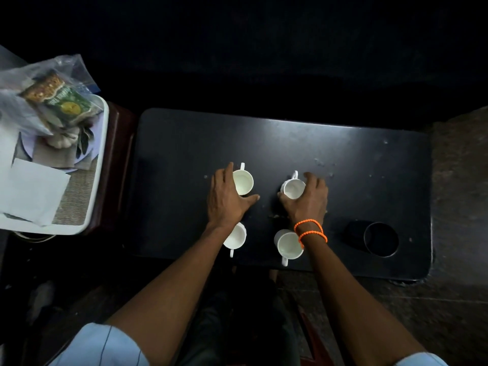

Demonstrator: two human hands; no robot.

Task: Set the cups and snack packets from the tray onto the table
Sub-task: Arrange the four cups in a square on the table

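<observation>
Four white cups (289, 247) on table (343, 165), seemingly empty, packets (56, 101) in tray (99, 165)

Glossy white ceramic-looking cups (243, 182) on a smooth, matt black table (184, 143); crinkled clear plastic bag (23, 83).

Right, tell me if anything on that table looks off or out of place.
The dark tumbler lies tipped on its side at the table's right end, with no spill visible. All four white cups stand upright. The snack packets sit on the tray.
</observation>
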